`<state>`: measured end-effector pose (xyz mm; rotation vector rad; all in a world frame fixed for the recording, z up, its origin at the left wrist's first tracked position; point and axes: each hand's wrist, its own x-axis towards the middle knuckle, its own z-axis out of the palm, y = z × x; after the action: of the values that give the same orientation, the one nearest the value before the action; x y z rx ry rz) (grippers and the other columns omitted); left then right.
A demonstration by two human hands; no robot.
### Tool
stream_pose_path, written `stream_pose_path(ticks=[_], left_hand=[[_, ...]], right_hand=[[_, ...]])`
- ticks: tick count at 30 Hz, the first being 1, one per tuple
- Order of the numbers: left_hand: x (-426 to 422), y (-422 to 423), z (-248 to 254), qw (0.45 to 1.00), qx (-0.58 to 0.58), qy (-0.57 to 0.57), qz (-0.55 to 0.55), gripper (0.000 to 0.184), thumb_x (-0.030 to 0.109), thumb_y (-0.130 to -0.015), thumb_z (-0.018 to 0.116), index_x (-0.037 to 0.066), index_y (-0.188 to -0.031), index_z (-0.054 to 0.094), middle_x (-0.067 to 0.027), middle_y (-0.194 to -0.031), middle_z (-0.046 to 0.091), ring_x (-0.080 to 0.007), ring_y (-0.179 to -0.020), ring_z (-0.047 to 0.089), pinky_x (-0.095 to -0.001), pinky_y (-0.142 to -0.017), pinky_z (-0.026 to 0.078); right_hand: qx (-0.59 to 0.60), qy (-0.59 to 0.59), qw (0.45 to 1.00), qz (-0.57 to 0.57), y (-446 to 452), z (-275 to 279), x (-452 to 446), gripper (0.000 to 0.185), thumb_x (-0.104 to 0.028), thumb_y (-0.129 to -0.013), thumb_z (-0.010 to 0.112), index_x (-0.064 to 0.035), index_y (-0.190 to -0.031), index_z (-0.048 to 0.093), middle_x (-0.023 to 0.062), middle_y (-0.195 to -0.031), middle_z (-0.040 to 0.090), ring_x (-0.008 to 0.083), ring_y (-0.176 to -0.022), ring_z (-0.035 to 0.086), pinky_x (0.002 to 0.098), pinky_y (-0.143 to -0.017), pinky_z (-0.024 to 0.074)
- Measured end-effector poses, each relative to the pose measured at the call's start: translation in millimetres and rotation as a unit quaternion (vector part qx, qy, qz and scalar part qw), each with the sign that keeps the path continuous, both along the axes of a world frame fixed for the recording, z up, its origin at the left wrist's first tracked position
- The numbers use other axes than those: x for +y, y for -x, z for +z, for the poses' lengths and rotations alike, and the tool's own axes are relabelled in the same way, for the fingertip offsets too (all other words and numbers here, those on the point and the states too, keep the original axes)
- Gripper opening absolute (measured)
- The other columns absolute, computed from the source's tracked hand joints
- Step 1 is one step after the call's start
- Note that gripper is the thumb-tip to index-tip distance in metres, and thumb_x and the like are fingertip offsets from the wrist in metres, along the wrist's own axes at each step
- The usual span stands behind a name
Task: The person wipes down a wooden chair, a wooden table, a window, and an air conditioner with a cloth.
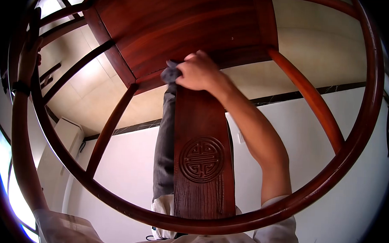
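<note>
A dark red wooden chair with a rounded top rail (260, 213) fills the view. Its flat back splat (205, 117) carries a round carved emblem. My right hand (199, 72) reaches over the rail and grips a dark grey cloth (171, 72), bunched at the foot of the splat beside the rear edge of the seat (185, 27). At the far left, my left hand (30, 58) is closed around the chair's curved arm (33, 28). Part of that hand lies in shadow, and some of its fingers are hidden.
Slanting spindles (110, 131) join the rail to the seat on both sides. Below lies a beige tiled floor (87, 75), bordered by a dark skirting strip (285, 97) along a white wall (305, 138). A bright screen or window (2, 157) shows at the left edge.
</note>
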<state>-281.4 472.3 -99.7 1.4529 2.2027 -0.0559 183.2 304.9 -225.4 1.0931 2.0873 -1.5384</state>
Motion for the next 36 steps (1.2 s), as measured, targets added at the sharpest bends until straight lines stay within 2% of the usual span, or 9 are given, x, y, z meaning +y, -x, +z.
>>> stream_pose_path(ticks=[5,8,10,11,15,22,24,28,36], left_hand=[[-1,0,0,0.999,-0.028,-0.011,-0.025,0.039,0.034,-0.087,0.062,0.007,-0.114,0.055,0.0023,-0.069,0.049,-0.0038,-0.046,0.044,-0.0200,-0.042,0.036],[-3,-8,2,0.999,-0.024,-0.018,-0.013,0.034,0.035,-0.087,0.062,0.007,-0.105,0.056,0.0027,-0.067,0.049,-0.0040,-0.045,0.044,-0.0203,-0.041,0.036],[-2,-12,1,1.000,-0.021,-0.018,-0.004,0.032,0.035,-0.087,0.062,0.007,-0.101,0.056,0.0028,-0.066,0.049,-0.0040,-0.045,0.044,-0.0202,-0.041,0.036],[-1,-9,1,1.000,-0.015,-0.012,-0.009,0.032,0.035,-0.087,0.063,0.007,-0.098,0.055,0.0027,-0.066,0.048,-0.0039,-0.045,0.044,-0.0202,-0.041,0.036],[1,7,-5,0.999,-0.024,-0.014,-0.029,0.032,0.037,-0.086,0.063,0.007,-0.092,0.053,0.0025,-0.065,0.048,-0.0037,-0.044,0.044,-0.0199,-0.040,0.035],[-3,-8,1,0.998,-0.052,-0.020,-0.017,0.030,0.035,-0.087,0.063,0.007,-0.095,0.055,0.0035,-0.066,0.048,-0.0021,-0.045,0.043,-0.0182,-0.040,0.034],[-7,-22,7,0.998,-0.059,-0.028,-0.020,0.030,0.034,-0.087,0.064,0.007,-0.098,0.057,0.0040,-0.067,0.048,-0.0019,-0.046,0.044,-0.0180,-0.041,0.035],[-6,-28,10,0.999,-0.033,-0.018,-0.019,0.032,0.036,-0.085,0.065,0.006,-0.091,0.054,0.0031,-0.067,0.049,-0.0035,-0.048,0.046,-0.0194,-0.043,0.038],[-3,-21,7,1.000,-0.029,-0.007,-0.010,0.031,0.035,-0.085,0.063,0.006,-0.091,0.054,0.0021,-0.067,0.049,-0.0048,-0.047,0.046,-0.0203,-0.043,0.038]], right_hand=[[0.065,0.054,0.972,-0.219,-69,17,-20,0.031,-0.014,-0.078,0.054,-0.0057,-0.107,0.062,0.0167,-0.122,0.057,0.0309,-0.118,0.049,0.0389,-0.101,0.0390],[0.138,-0.029,0.989,-0.048,-67,63,-44,0.026,-0.026,-0.083,0.047,-0.0077,-0.085,0.067,0.0134,-0.125,0.057,0.0262,-0.126,0.044,0.0505,-0.111,0.0222],[0.238,0.027,0.970,-0.045,-66,112,-44,0.031,-0.031,-0.079,0.046,-0.0086,-0.081,0.067,0.0109,-0.122,0.059,0.0250,-0.124,0.046,0.0529,-0.109,0.0251],[0.250,0.059,0.966,-0.013,-68,133,-46,0.046,-0.036,-0.076,0.040,-0.0096,-0.104,0.066,0.0109,-0.122,0.059,0.0284,-0.125,0.044,0.0499,-0.108,0.0274],[0.458,0.323,0.828,-0.030,-76,205,-50,0.039,-0.029,-0.080,0.040,-0.0032,-0.092,0.066,0.0115,-0.119,0.060,0.0292,-0.121,0.048,0.0481,-0.101,0.0342],[0.191,-0.051,0.941,-0.274,-96,80,-68,0.030,-0.019,-0.082,0.050,-0.0019,-0.103,0.064,0.0160,-0.102,0.062,0.0238,-0.094,0.059,0.0377,-0.089,0.0438],[0.143,0.176,0.764,-0.604,-102,33,-98,0.036,-0.028,-0.092,0.045,-0.0001,-0.112,0.058,0.0109,-0.106,0.062,0.0150,-0.097,0.057,0.0295,-0.087,0.0439],[0.119,0.213,0.366,-0.898,-39,-18,-113,0.040,-0.031,-0.097,0.039,0.0004,-0.116,0.055,0.0072,-0.102,0.061,0.0119,-0.096,0.056,0.0282,-0.082,0.0459],[0.176,0.432,0.380,-0.799,149,-34,-164,0.031,-0.032,-0.095,0.047,-0.0104,-0.116,0.051,0.0034,-0.111,0.056,0.0153,-0.106,0.053,0.0412,-0.086,0.0456]])
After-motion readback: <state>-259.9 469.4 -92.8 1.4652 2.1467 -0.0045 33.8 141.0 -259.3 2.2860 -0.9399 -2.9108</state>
